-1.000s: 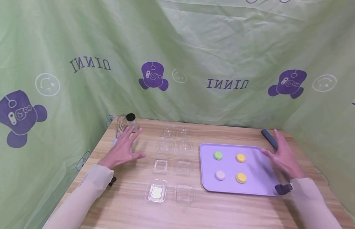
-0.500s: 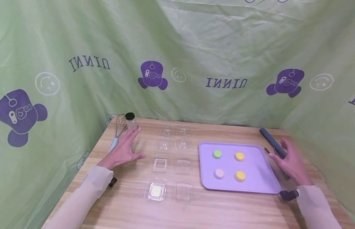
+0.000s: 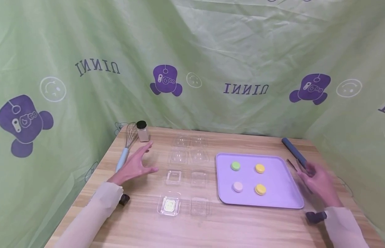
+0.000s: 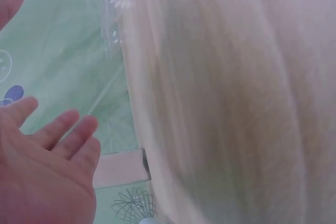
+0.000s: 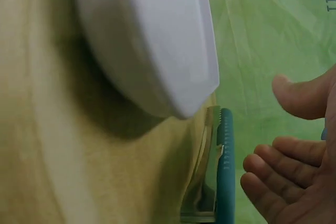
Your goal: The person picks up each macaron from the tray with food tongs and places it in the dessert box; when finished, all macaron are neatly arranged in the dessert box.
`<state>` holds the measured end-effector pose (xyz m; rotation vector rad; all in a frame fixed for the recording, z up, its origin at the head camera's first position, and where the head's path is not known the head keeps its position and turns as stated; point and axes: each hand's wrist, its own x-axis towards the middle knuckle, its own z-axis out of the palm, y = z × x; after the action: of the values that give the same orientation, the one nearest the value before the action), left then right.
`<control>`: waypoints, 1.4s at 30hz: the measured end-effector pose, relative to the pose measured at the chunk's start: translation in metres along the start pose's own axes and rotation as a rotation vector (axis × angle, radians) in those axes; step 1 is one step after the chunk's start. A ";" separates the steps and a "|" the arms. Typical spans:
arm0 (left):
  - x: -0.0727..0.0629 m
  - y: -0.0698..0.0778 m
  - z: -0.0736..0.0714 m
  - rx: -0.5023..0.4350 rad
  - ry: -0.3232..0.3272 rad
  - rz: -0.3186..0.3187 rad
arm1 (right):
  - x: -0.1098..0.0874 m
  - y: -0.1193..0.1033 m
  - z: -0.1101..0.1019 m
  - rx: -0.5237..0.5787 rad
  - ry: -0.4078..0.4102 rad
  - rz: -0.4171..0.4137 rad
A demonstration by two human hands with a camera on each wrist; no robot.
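In the head view my right hand [image 3: 321, 184] is low at the right of a lilac tray [image 3: 279, 182], its fingers at metal tongs [image 3: 294, 166] and a dark blue rod [image 3: 292, 150] lying on the table. The right wrist view shows that hand with thumb apart and fingers loosely extended, holding nothing, beside the tongs [image 5: 199, 187] and rod [image 5: 226, 182]. My left hand [image 3: 133, 168] has thumb and fingers spread at the left, next to a whisk [image 3: 122, 159] with a light blue handle. On the tray are a green macaron [image 3: 235, 166], a pink macaron [image 3: 237, 187] and two yellow macarons [image 3: 260, 189].
Clear plastic box bases [image 3: 169, 205] and domed lids [image 3: 179, 156] stand in two columns at mid-table. A jar [image 3: 143, 134] with a black cap is at the back left. Green printed cloth [image 3: 198, 110] hangs behind the wooden table [image 3: 180, 232].
My right hand has moved toward the near right and lower, from above the tray's right edge to the tongs. The left hand has shifted slightly, uncovering more of the whisk and jar.
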<state>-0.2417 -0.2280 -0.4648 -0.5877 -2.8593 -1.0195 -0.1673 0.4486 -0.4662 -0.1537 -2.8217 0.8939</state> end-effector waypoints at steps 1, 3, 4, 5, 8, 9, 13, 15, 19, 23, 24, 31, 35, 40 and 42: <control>-0.001 0.000 0.001 -0.025 -0.010 0.000 | -0.002 0.000 0.000 0.007 -0.008 0.017; -0.002 0.000 0.002 -0.072 -0.028 0.010 | -0.005 0.002 0.002 0.018 -0.024 0.063; -0.003 -0.001 0.003 -0.094 -0.038 0.019 | -0.007 0.002 0.003 0.023 -0.031 0.085; -0.004 -0.001 0.003 -0.115 -0.048 0.026 | -0.008 0.003 0.003 0.025 -0.037 0.104; -0.005 0.000 0.005 -0.176 -0.077 0.046 | -0.010 0.005 0.006 0.019 -0.033 0.133; -0.005 0.000 0.006 -0.194 -0.085 0.052 | -0.010 0.006 0.007 0.014 -0.025 0.126; -0.006 0.004 0.011 -0.247 -0.117 0.055 | -0.011 0.007 0.007 -0.008 -0.012 0.111; -0.007 0.006 0.014 -0.255 -0.132 0.048 | -0.012 0.007 0.008 -0.029 -0.005 0.106; -0.008 0.010 0.020 -0.237 -0.147 0.026 | -0.012 0.007 0.009 -0.059 0.003 0.113; -0.009 0.013 0.025 -0.244 -0.165 0.010 | -0.010 0.009 0.009 -0.076 -0.010 0.129; -0.009 0.013 0.026 -0.250 -0.171 0.009 | -0.010 0.009 0.009 -0.080 -0.015 0.134; -0.009 0.016 0.033 -0.270 -0.187 0.001 | -0.009 0.012 0.008 -0.085 -0.048 0.158; -0.008 0.019 0.035 -0.272 -0.187 -0.002 | -0.008 0.012 0.008 -0.089 -0.057 0.167; -0.008 0.019 0.040 -0.254 -0.181 -0.019 | -0.006 0.011 0.009 -0.125 -0.059 0.168; -0.008 0.019 0.042 -0.241 -0.181 -0.025 | -0.005 0.010 0.009 -0.140 -0.064 0.172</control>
<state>-0.2242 -0.1913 -0.4878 -0.6955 -2.9230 -1.3974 -0.1641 0.4511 -0.4805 -0.3996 -2.9663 0.7455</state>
